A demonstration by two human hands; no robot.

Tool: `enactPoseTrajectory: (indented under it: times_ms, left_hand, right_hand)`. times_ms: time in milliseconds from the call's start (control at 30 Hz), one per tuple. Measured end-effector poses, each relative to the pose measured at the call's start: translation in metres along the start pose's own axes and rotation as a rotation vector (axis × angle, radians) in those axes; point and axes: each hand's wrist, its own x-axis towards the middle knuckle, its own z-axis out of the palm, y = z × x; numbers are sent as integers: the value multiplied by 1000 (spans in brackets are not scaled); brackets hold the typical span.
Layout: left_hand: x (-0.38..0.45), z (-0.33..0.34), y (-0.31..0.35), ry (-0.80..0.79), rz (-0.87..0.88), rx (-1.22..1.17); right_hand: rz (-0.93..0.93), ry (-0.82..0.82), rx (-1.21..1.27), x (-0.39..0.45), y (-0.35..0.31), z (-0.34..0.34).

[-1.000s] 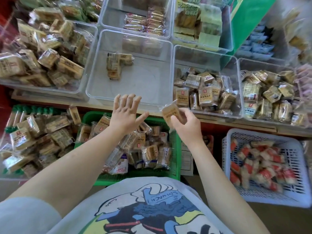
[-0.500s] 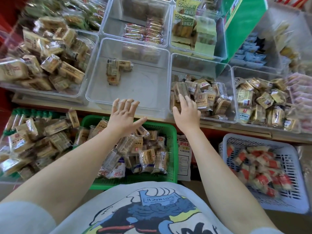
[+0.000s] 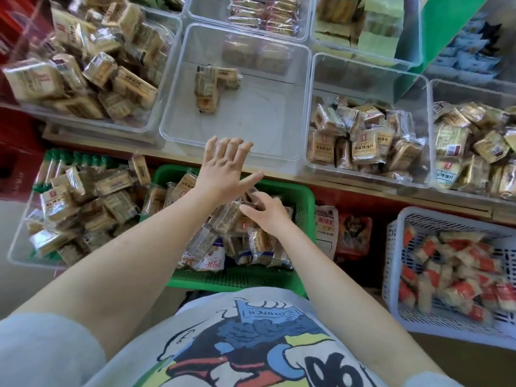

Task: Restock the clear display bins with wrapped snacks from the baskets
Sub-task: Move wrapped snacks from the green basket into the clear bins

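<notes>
hands over a green basket (image 3: pixel 303 199) of wrapped snacks (image 3: pixel 223 219) below a shelf of clear bins. left hand (image 3: pixel 226 170) hovers flat, fingers spread, holding nothing. right hand (image 3: pixel 265 209) reaches into the basket — fingers curled around a snack. middle bin (image 3: pixel 178 127) nearly bare — a few packets (image 3: pixel 208 85).

Person wears a light grey short-sleeved T-shirt (image 3: pixel 212 311). Both sleeves end above the elbow: left sleeve (image 3: pixel 42 347) at the lower left corner, right sleeve (image 3: pixel 430 379) just showing at the bottom edge. Forearms bare; no watch, rings or bands visible on left hand (image 3: pixel 223 171) or right hand (image 3: pixel 268 210). Chest carries a cartoon print (image 3: pixel 251 336) in dark blue, light blue, yellow, red and black outline, with mirrored lettering on a pale blue panel.
</notes>
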Motion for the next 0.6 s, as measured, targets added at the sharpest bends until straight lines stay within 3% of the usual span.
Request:
enactPoseTrajectory:
  times_ms: [133,233,467,600]
  left_hand:
    - [-1,1,-1,3,4,9]
    - [-1,1,-1,-2,2,8]
    - [-1,-1,-1,-21,-6,1]
    - [-1,0,-1,-27,-4,-1]
  right_hand:
    - [66,-29,17,9,0,24]
    - [70,54,198,12,0,28]
    - [76,10,489,4,6,12]
    - [150,73,643,5,16,6]
